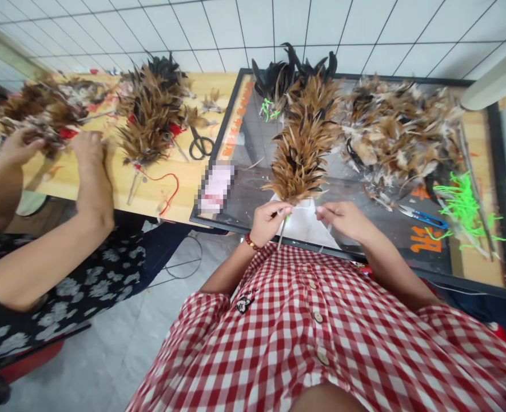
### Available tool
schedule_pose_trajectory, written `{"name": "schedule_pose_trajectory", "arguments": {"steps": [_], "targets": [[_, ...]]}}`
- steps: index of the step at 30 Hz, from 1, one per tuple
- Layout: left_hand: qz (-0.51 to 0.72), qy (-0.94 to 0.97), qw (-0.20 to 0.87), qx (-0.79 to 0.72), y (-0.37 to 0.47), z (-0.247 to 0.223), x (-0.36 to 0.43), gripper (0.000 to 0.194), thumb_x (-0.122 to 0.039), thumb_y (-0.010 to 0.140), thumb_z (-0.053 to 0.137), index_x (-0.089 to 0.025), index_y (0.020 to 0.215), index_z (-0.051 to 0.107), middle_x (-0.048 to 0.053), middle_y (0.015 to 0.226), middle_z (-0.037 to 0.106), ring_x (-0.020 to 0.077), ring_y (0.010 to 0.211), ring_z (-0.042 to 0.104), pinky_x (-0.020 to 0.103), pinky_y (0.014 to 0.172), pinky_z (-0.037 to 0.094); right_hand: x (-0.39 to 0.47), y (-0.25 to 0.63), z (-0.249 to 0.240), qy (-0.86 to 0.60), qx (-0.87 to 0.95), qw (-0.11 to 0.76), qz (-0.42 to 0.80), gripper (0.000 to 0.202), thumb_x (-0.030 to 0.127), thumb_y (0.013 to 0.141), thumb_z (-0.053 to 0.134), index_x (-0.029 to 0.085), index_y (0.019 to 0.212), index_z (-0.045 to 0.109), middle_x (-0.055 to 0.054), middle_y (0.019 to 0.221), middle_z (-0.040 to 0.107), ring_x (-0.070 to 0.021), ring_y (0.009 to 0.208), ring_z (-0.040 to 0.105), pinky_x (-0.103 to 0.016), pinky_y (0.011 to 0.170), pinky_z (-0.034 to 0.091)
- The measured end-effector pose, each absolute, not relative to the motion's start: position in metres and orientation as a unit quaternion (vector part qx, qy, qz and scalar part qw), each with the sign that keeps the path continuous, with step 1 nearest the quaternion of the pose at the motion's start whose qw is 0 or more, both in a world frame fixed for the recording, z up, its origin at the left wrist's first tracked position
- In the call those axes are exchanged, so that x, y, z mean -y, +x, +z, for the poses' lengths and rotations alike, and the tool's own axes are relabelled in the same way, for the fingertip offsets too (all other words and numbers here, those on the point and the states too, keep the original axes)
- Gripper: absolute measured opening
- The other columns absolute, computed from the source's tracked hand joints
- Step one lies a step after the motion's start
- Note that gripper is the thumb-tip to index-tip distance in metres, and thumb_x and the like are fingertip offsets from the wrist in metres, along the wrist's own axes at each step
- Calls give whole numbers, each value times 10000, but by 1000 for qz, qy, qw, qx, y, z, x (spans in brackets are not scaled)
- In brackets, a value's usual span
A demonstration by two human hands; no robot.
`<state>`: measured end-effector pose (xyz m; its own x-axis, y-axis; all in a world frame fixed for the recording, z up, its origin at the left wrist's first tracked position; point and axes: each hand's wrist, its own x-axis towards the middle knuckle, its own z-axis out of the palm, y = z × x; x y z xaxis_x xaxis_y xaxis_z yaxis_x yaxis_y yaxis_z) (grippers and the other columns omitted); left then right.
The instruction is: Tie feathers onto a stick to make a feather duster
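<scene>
A feather duster (302, 149) of brown feathers, with black ones at its far end, lies pointing away from me on the framed glass board (253, 189). My left hand (270, 224) is closed on its thin stick just below the lowest feathers. To the right of the stick, my right hand (342, 218) is closed in a pinch, level with the duster's base. What its fingertips hold, possibly a fine thread, is too small to make out. A white sheet (310, 223) lies under the duster's base, between my hands.
Loose feathers (402, 131) are heaped on the right, near blue-handled snips (424, 217), bright green strands (458, 200) and a bare stick (471, 177). On the left are black scissors (200, 144) and another duster (150, 114). A co-worker's hands (87, 149) work among feathers at far left.
</scene>
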<state>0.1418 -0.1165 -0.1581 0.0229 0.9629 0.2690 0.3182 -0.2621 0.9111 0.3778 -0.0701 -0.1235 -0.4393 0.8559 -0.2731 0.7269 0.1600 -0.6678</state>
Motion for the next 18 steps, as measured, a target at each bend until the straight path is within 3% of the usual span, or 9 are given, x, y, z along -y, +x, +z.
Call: {"name": "schedule_pose_trajectory", "arguments": {"steps": [2,4,8,11,15,18], "targets": [[498,587,365,-524,143,-158,116,212,-398,900,690,-218,876,799,59,859,791,172,798,723,311,784,554,72,381,-120,-545,780,6,307,345,370,961,504,218,778,755,-62,747,739,-198,667,647,-294,609,397],[499,578,362,-535,144,-157,117,217,-413,881,709,-218,856,801,60,851,796,177,786,726,318,782,555,78,376,-113,-547,804,-13,231,253,344,943,557,227,905,779,-88,909,768,-240,779,682,-317,637,425],[485,599,349,-534,146,-152,118,225,-413,890,694,-217,833,788,59,838,790,177,778,718,319,782,550,89,354,-104,-485,847,144,159,313,358,924,635,213,1185,731,-113,1189,724,-289,1073,666,-381,880,504],[478,602,349,-536,145,-151,118,250,-429,892,681,-208,821,773,53,832,783,168,776,708,304,776,539,89,337,-115,-423,869,198,162,302,384,949,621,202,1157,742,-111,1145,733,-273,1074,664,-381,938,487],[475,574,380,-548,143,-152,118,277,-453,903,659,-198,841,747,28,770,752,135,674,658,276,721,517,83,326,-137,-425,859,180,220,238,323,961,595,183,1037,772,-86,942,756,-224,877,687,-325,805,486],[475,551,407,-553,144,-154,118,283,-463,900,657,-194,849,731,0,695,708,108,563,590,251,631,487,80,329,-139,-453,836,183,249,217,234,945,559,197,972,771,-64,915,761,-191,823,681,-289,743,466]]}}
